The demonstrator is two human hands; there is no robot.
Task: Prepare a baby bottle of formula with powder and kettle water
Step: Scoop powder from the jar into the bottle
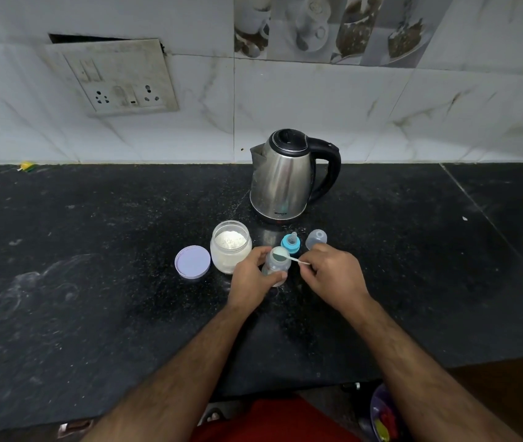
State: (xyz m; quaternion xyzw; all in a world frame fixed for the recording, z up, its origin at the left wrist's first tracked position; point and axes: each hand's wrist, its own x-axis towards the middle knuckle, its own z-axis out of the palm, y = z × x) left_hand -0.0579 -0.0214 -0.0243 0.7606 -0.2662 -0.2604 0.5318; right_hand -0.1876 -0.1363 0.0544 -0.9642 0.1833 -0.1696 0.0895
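Kettle [285, 177], powder jar [230, 247], lid [192, 261] around bottle [276, 266]

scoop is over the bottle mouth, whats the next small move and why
Probably tip the scoop so its powder drops in: the right hand pinches its handle, its bowl sits over the open bottle, and the left hand grips the bottle.

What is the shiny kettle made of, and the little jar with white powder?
The kettle looks like brushed steel: its grey body mirrors light in streaks. Its handle and lid look like black plastic, glossy and dark. The powder jar seems clear plastic or glass; you can see the powder through its wall, so which is uncertain.
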